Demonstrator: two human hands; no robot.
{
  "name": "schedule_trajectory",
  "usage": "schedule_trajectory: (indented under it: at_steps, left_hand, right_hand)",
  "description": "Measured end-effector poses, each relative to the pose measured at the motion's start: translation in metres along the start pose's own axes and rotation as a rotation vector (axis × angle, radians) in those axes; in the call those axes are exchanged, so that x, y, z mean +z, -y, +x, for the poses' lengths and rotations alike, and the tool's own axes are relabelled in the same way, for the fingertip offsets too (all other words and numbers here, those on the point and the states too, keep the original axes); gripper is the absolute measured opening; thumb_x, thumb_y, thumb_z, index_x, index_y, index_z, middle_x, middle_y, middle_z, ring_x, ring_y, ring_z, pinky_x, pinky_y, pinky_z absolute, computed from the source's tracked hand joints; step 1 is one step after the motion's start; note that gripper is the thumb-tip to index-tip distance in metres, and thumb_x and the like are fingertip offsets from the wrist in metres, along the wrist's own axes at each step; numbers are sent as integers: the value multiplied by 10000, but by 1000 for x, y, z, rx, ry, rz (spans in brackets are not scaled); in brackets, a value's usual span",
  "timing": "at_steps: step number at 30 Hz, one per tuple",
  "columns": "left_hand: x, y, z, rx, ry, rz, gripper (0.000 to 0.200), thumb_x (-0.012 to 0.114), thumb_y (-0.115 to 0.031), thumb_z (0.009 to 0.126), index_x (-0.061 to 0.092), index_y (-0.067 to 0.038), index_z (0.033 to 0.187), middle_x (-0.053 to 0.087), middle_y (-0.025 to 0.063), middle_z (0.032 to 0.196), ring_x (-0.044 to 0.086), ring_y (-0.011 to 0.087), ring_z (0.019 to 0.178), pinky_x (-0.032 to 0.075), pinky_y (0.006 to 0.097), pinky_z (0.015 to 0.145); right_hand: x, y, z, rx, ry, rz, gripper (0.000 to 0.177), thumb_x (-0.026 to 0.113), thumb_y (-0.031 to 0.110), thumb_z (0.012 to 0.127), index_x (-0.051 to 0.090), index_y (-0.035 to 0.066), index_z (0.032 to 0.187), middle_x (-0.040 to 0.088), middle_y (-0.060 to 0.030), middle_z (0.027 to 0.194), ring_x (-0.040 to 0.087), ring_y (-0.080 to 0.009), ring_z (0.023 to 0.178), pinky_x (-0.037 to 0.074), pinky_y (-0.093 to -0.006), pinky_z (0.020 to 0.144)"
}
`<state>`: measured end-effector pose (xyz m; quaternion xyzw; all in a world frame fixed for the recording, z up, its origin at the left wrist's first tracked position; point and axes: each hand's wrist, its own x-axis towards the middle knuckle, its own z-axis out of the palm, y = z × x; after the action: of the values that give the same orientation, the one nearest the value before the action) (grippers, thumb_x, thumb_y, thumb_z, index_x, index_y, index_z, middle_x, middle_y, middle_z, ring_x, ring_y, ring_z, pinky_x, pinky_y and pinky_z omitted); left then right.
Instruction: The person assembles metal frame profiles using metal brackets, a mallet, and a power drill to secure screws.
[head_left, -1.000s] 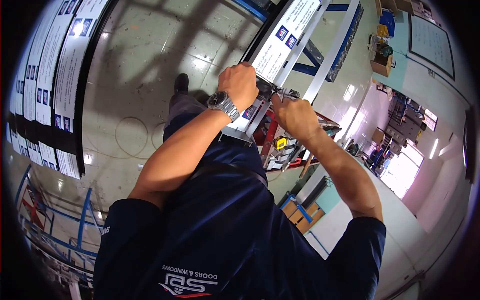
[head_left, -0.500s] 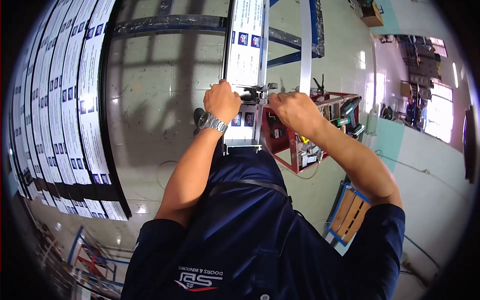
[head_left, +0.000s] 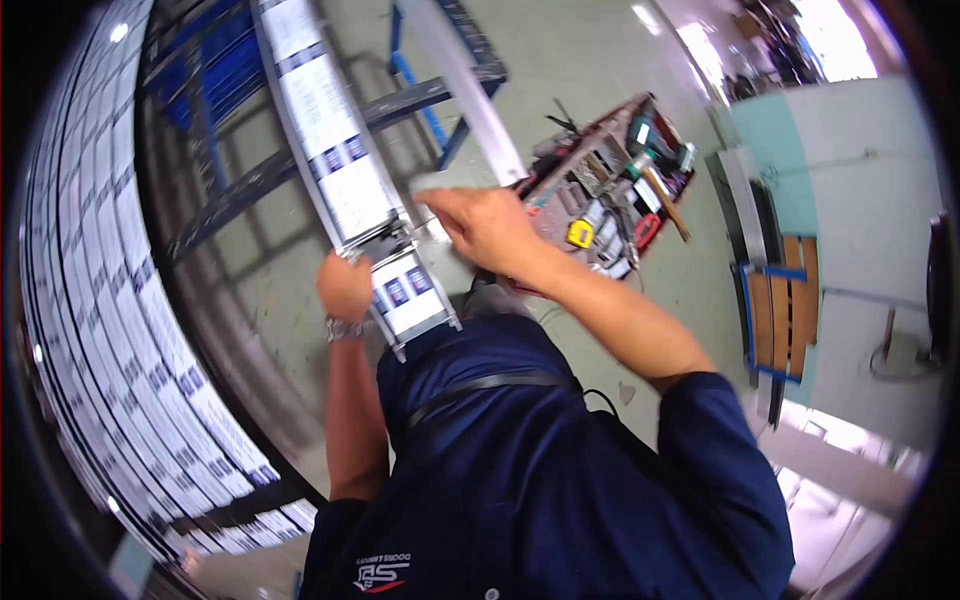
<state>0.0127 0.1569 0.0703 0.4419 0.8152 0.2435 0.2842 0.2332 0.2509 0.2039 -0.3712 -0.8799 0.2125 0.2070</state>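
A long metal profile [head_left: 350, 190] with white printed film runs away from my waist, its near end close to my belt. A dark metal fitting [head_left: 380, 243] sits in a gap in the film. My left hand [head_left: 345, 287], with a watch below it, is curled against the profile's left edge beside the fitting; its fingertips are hidden. Just right of the profile, raised and apart from it, my right hand [head_left: 487, 230] has its fingers pinched together. Something pale and blurred shows at its fingertips, too unclear to name.
A red tool box [head_left: 590, 200] with a yellow tape measure [head_left: 580, 234] stands at the right. Dark trestle bars [head_left: 240, 190] cross under the profile. Many film-covered profiles [head_left: 150, 330] lie at the left. A slatted wooden piece [head_left: 785, 310] is at the far right.
The view has turned, so the profile now slants to the upper left. My right hand has lifted off the fitting's side. My left hand has moved down to the profile's left edge.
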Motion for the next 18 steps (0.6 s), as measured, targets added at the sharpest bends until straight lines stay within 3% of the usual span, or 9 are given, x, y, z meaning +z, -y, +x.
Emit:
schedule_trajectory:
  at_steps: [3, 5, 9, 11, 13, 15, 16, 17, 18]
  left_hand:
    - [-4, 0, 5, -7, 8, 68, 305, 676, -243, 810, 685, 47, 904, 696, 281, 880, 679, 456, 871, 525, 516, 754]
    - [-11, -6, 2, -3, 17, 83, 328, 681, -247, 818, 685, 56, 942, 694, 292, 889, 687, 445, 870, 523, 492, 757]
    - [-17, 8, 3, -38, 136, -121, 337, 689, -234, 899, 688, 36, 1100, 744, 160, 946, 694, 248, 856, 521, 398, 765]
    - [-17, 24, 3, -118, 148, -395, 400, 681, -221, 945, 636, 12, 1267, 714, 94, 1090, 641, 167, 908, 512, 332, 757]
    - [-36, -20, -18, -314, 21, -278, 489, 671, -212, 972, 546, -1, 1395, 677, 64, 1130, 614, 131, 922, 493, 268, 752]
    - [-49, 13, -20, -168, -133, -331, 514, 665, -194, 978, 515, -5, 1432, 657, 28, 1037, 585, 101, 864, 472, 235, 733]
    - [-56, -7, -30, -162, -213, -304, 506, 666, -191, 979, 520, -9, 1429, 645, 16, 1012, 575, 94, 857, 470, 234, 735]
    - [-67, -30, -43, -161, -297, -272, 499, 666, -187, 980, 525, -14, 1426, 633, 4, 987, 565, 87, 850, 467, 233, 737]
    - [-72, -34, -52, -69, -365, -297, 493, 671, -176, 977, 530, -17, 1421, 633, -1, 1003, 561, 82, 851, 462, 224, 729]
  right_hand:
    - [38, -67, -87, 355, -6, 121, 355, 597, 54, 897, 612, 76, 1251, 690, -226, 982, 669, -406, 876, 543, -468, 769]
    - [62, -101, -159, 511, -50, 201, 402, 611, 123, 901, 571, 112, 1301, 657, -205, 1105, 638, -409, 1007, 529, -492, 835]
    - [63, -144, -275, 868, -88, 269, 477, 701, 133, 856, 587, 89, 1316, 662, -219, 1112, 645, -392, 1034, 520, -459, 900]
    - [55, -183, -313, 866, -219, 105, 470, 735, 125, 846, 606, 62, 1294, 698, -202, 1081, 708, -349, 827, 562, -414, 810]
    - [26, -226, -321, 1036, -310, 169, 474, 732, 138, 844, 608, 45, 1292, 702, -202, 1071, 711, -336, 840, 565, -404, 811]
    - [-7, -281, -316, 1059, -356, 35, 431, 696, 162, 855, 624, 35, 1260, 694, -220, 1013, 689, -342, 885, 555, -419, 791]
    - [-19, -317, -312, 938, -435, -123, 419, 683, 178, 866, 624, 23, 1251, 684, -228, 1031, 676, -362, 855, 546, -444, 796]
    - [-38, -347, -300, 977, -453, -127, 415, 678, 187, 868, 626, 29, 1247, 673, -236, 1082, 657, -385, 960, 522, -463, 878]
    - [-51, -379, -289, 851, -562, -224, 421, 677, 184, 866, 619, 39, 1257, 638, -250, 1178, 606, -407, 1093, 487, -475, 948]
